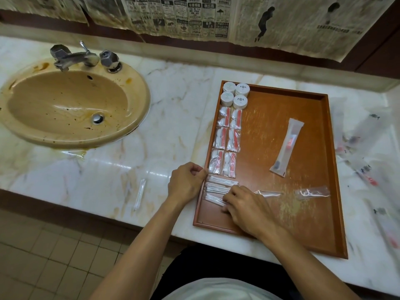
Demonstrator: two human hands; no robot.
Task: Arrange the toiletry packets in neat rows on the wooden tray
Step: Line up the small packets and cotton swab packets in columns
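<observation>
- Wooden tray (311,148) sits right of centre on the tabletop (173,126).
- Left hand (186,182), fingers curled, touches the tray's left rim.
- Right hand (244,204) presses slim packets (216,188) at lower left of the tray.

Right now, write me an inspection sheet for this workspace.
Surface: marble counter, stained; wooden tray on it.
Job's things: four round soaps, six red-and-white packets in two columns, cotton swab packets along the tray's left side; toothbrush packet and clear packet loose.
Clutter: one packet on the counter; blurred packets right of the tray.
Hands: left hand at the tray's edge; right hand on the swab packets.
Cables: nothing seen.
Surroundings: stained sink, newspaper on the wall.
</observation>
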